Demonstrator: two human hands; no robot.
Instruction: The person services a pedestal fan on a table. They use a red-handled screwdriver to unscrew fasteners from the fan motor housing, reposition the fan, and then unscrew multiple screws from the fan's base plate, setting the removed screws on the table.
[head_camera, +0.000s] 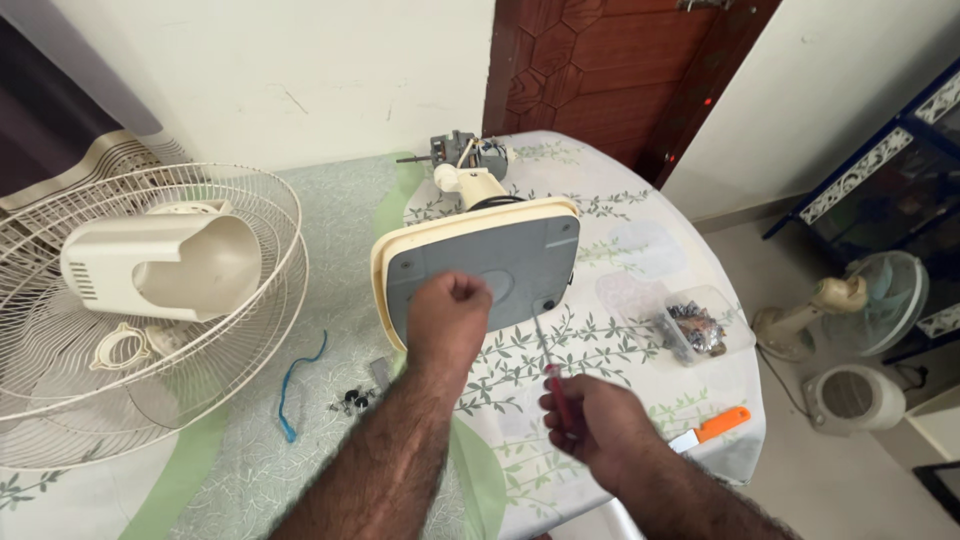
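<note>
Fan's square cream-and-grey plastic base is tipped on its side in the middle of the floral-cloth surface. Left hand, fisted, braces its underside. Right hand is closed around the red-handled screwdriver, tip at a screw near the bottom edge. Keep the shaft square and push firmly, probably.

Screwdriver at fan base
</note>
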